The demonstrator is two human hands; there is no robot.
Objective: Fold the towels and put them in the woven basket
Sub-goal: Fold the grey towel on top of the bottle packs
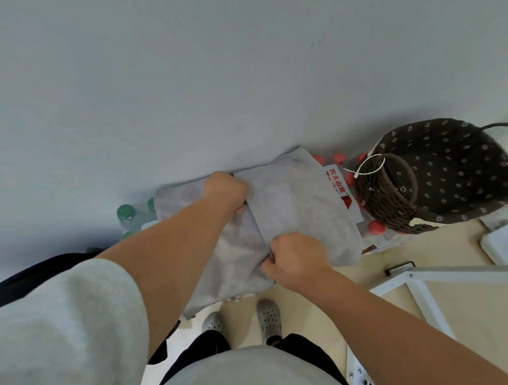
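A grey towel [299,208] lies spread over packs of bottles against the wall, with one flap folded across it. My left hand [227,192] grips the folded edge at its far end. My right hand [295,255] pinches the same edge nearer to me. To the right stands the brown woven basket [388,205], lined with dark cloth printed with small flowers; no towel shows inside it.
Under the towel are packs of water bottles, green caps [126,211] at the left and red caps [376,227] at the right. A white metal frame [423,290] stands at the right over the beige floor. My feet in grey clogs [268,315] are below the towel.
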